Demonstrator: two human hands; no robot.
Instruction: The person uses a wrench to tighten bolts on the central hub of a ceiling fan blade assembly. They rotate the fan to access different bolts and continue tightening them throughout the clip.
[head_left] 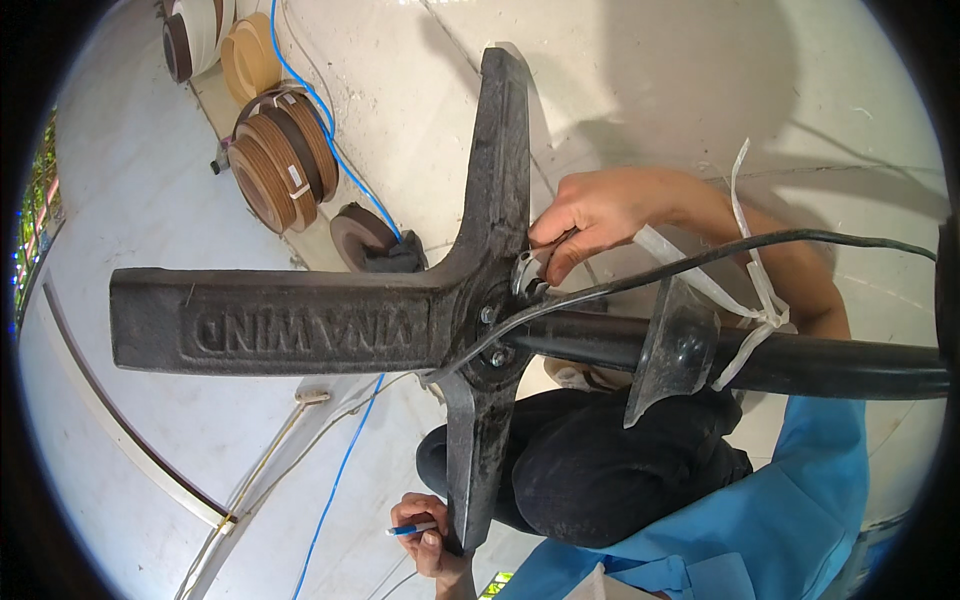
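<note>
A black stand-fan base (290, 320) with long flat legs and raised lettering lies on its side. A black pole (830, 365) runs right from its hub, where bolt heads show. My right hand (600, 215) is closed at the top of the hub, fingers pinching a silvery metal piece (530, 272) that looks like a tool's end; its exact kind is partly hidden. My left hand (428, 535) is closed beside the tip of the lower leg (470, 490), with a slim blue-and-white pen-like thing (412, 528) between its fingers.
A bell-shaped black cover (675, 345) sits on the pole, near a tied white plastic strap (765, 310). A dark cable (700, 258) crosses the hub. Rolls of brown edging (275, 170) stand at the back left, beside a blue hose (345, 165). My bent knees (610, 470) are under the pole.
</note>
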